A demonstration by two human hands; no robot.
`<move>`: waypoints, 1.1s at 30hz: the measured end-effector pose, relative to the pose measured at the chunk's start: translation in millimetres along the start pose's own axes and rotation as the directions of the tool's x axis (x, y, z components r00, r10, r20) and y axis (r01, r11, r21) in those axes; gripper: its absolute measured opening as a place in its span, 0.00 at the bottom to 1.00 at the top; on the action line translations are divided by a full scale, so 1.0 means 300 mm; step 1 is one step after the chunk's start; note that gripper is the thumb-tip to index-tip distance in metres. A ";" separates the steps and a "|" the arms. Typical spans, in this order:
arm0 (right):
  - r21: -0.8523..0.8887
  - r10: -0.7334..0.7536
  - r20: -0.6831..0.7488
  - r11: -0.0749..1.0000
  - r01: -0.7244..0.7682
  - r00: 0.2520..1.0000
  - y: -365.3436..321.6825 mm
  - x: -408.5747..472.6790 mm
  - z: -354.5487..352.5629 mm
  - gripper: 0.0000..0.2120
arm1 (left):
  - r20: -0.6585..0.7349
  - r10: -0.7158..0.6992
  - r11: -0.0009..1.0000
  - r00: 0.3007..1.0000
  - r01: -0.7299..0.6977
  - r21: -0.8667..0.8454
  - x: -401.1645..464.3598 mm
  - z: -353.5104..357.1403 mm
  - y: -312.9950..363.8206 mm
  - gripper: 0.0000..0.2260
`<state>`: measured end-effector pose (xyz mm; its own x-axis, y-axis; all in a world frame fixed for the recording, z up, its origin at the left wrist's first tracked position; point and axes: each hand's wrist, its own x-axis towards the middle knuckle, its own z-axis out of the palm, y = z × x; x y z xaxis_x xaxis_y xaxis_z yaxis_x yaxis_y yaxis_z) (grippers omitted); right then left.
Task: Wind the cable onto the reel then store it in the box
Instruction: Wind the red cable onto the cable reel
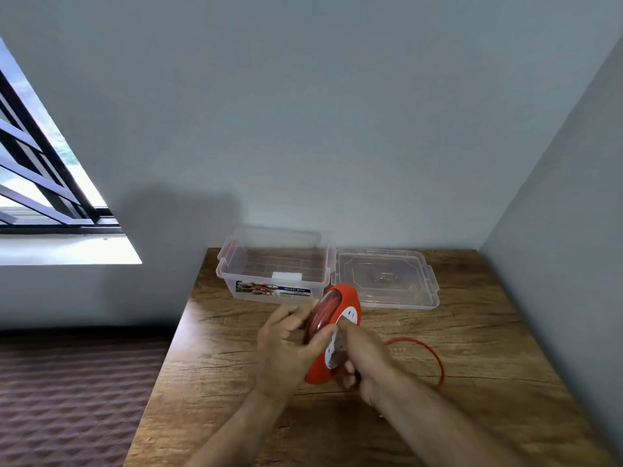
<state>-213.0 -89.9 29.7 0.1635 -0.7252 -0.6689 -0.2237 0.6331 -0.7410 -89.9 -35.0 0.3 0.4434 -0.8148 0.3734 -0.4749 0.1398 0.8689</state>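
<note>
An orange cable reel [347,299] with a white socket face is held upright on edge over the wooden table [472,348]. My left hand [286,345] grips its left side, thumb across the wound orange coils. My right hand [362,360] is closed at the reel's right face, apparently on its handle. A loose loop of orange cable [435,353] lies on the table to the right of the reel. Behind it at the wall stands a clear plastic box [232,264], without its lid.
The box's clear lid [428,284] lies flat to the right of the box. A small white block [286,276] sits inside the box. Walls close the table at the back and right. Left of the table are a patterned floor and a window.
</note>
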 end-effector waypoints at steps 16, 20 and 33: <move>-0.551 -0.219 0.822 -0.540 0.637 0.526 -0.106 -0.076 -0.150 0.33 | 0.425 -0.651 0.655 0.629 0.748 -0.106 0.259 -0.158 0.009 0.12; -0.432 -0.125 0.879 -0.618 0.656 0.461 -0.133 -0.097 -0.133 0.28 | 0.614 -0.647 0.642 0.452 0.757 0.119 0.284 -0.154 0.053 0.08; -0.578 -0.306 0.807 -0.582 0.571 0.505 -0.061 0.000 -0.072 0.32 | 0.513 -0.520 0.780 0.683 0.624 -0.041 0.225 -0.119 0.062 0.03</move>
<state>-229.6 -107.3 44.4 0.9266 -0.3411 -0.1583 -0.3317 -0.9397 0.0834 -41.6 -67.3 53.4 0.1602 -0.9180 -0.3629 -0.0629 -0.3764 0.9243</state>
